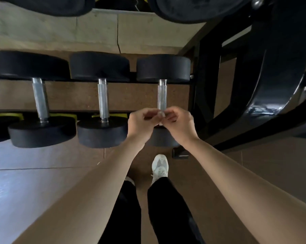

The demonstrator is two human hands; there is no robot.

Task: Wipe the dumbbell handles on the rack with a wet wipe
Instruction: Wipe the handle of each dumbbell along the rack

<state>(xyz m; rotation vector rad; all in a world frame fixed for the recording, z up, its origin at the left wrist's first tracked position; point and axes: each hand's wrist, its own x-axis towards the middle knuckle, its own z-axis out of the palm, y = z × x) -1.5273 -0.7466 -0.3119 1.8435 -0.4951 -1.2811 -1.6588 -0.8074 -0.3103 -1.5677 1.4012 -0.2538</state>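
Black trousers [166, 208] and one white sneaker [160, 167] stand on the floor [280, 155], which is brown matte tile with a glossy grey patch to the left. Both bare forearms reach forward.

The left hand [140, 122] and right hand [179, 124] meet fingertip to fingertip with fingers curled. Together they pinch a small pale wad, the wet wipe [160, 115]. It is blurred and its fold cannot be read. The wipe sits at the near end of the right dumbbell handle [162, 95]. I cannot tell whether it touches the handle or is just above it.

The dumbbell rack [208, 85] is a black steel frame, with its upright and slanted brace on the right. A yellow strip [13, 115] runs along the near rail.

The lower tier holds three dumbbells side by side, handles running away from the viewer, each with a black round head at both ends. The left dumbbell handle [40, 99] and middle dumbbell handle [103, 99] are knurled steel, with no hand on them. The hands partly cover the near head of the right dumbbell.

The upper tier shows only the undersides of larger black heads [192, 9] at the top edge.

Behind the rack is a beige stone wall base [43, 32] with a vertical crack [118, 41].
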